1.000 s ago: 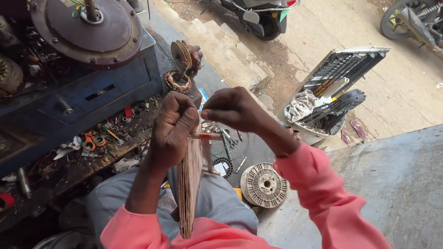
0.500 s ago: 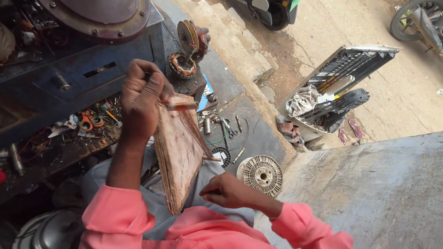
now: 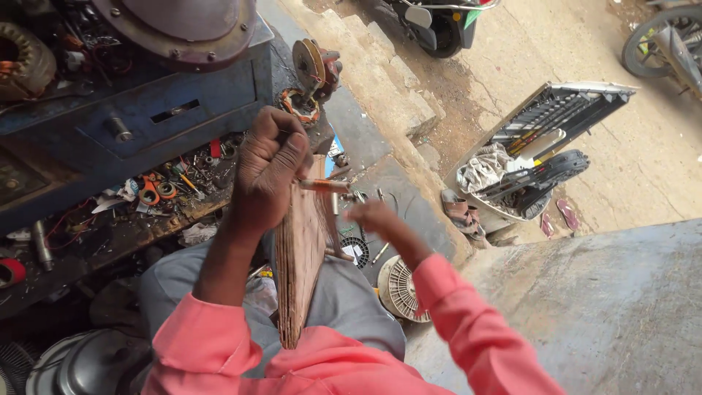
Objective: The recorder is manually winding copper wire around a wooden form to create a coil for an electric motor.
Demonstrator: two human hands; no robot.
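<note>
My left hand [image 3: 267, 168] is shut on the top edge of a brown, flat wooden board [image 3: 300, 263]. The board stands on edge on my lap, seen almost edge-on. A thin orange-brown rod [image 3: 325, 185] sticks out sideways at the board's top, just under my left fingers. My right hand [image 3: 374, 218] hovers to the right of the board, close to the rod and not touching the board. It is blurred, so its fingers cannot be made out. Pink sleeves cover both my arms.
A blue metal workbench [image 3: 146, 117] with a drawer stands at left, its lower shelf littered with small tools [image 3: 157, 192]. A wound motor stator [image 3: 300, 106] sits at its corner. On the ground lie a round slotted disc [image 3: 401, 289] and a crate of parts [image 3: 523, 164].
My left hand has swung the board from a tilted, face-up pose to nearly edge-on. My right hand has risen from my lap to the level of the board's top.
</note>
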